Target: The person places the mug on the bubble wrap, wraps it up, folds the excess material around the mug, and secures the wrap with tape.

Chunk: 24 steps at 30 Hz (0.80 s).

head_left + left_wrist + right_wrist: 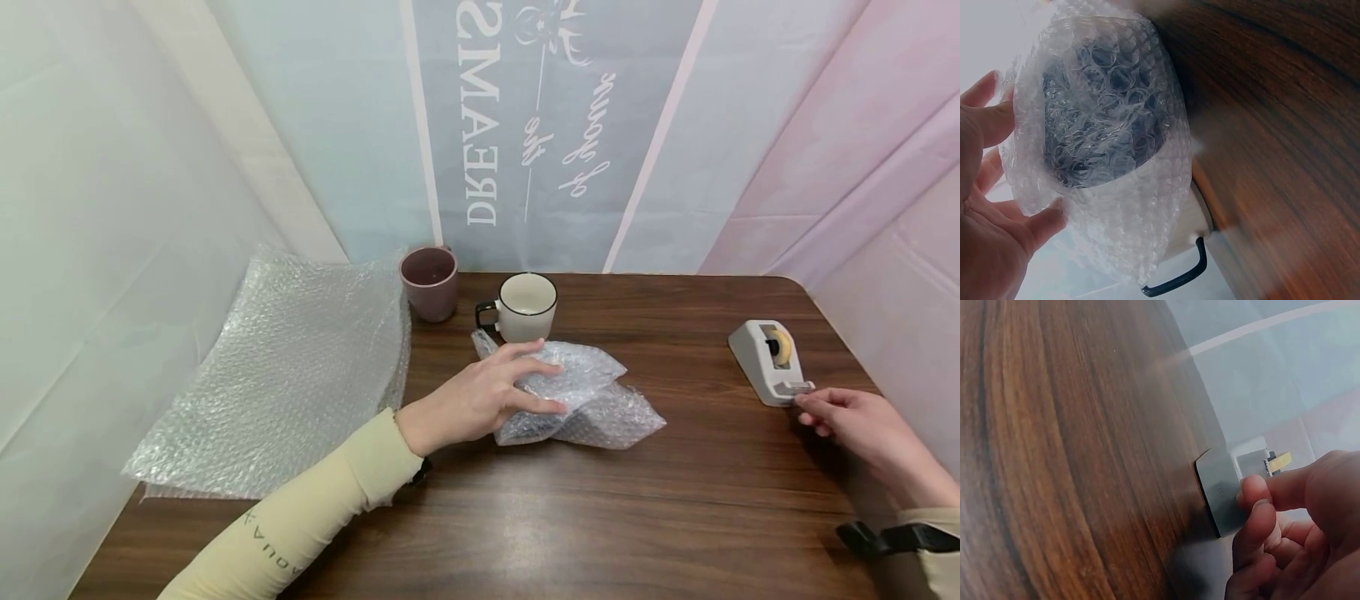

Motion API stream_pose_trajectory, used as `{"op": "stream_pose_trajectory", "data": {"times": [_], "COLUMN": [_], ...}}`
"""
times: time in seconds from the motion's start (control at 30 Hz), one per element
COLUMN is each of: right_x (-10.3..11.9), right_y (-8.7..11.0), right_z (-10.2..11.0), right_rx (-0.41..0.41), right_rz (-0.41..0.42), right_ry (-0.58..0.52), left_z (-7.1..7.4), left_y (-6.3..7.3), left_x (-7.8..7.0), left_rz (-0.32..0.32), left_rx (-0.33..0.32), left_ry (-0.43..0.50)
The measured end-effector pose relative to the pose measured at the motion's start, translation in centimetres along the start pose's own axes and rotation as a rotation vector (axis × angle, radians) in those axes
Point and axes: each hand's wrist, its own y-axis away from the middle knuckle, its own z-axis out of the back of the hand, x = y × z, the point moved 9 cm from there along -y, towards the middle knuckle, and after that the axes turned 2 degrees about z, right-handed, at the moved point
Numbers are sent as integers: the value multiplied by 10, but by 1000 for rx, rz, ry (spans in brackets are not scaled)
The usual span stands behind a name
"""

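A bundle of bubble wrap (pixel 577 387) lies mid-table, its wrap folded over something dark (pixel 1104 119) inside. My left hand (pixel 487 392) rests on top of it, fingers spread and pressing on the folded wrap. At the right, my right hand (pixel 862 421) is at the front of a white tape dispenser (pixel 757 367) holding a yellowish roll of tape (pixel 782 348). Thumb and index finger (pixel 1288 487) pinch together right by its cutting edge, at the tape's end; the clear strip itself hardly shows.
Just behind the bundle stands a white mug (pixel 528 308) with a black rim and handle. A mauve mug (pixel 431 287) is to its left. Large sheets of bubble wrap (pixel 300 375) cover the table's left side. A printed curtain (pixel 570 150) hangs behind the dark wooden table (pixel 600 517).
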Motion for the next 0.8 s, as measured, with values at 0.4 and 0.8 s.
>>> {"op": "stream_pose_trajectory", "data": {"times": [0.4, 0.8], "right_x": [57, 243], "right_y": [17, 76], "right_z": [-14, -77], "right_rx": [77, 30], "right_rz": [149, 620], "right_ry": [-152, -253], "left_z": [1, 0], "left_y": [-2, -2], "left_x": [0, 2], "left_rz": [2, 30], "left_rx": [-24, -5], "left_ry": [22, 23]}}
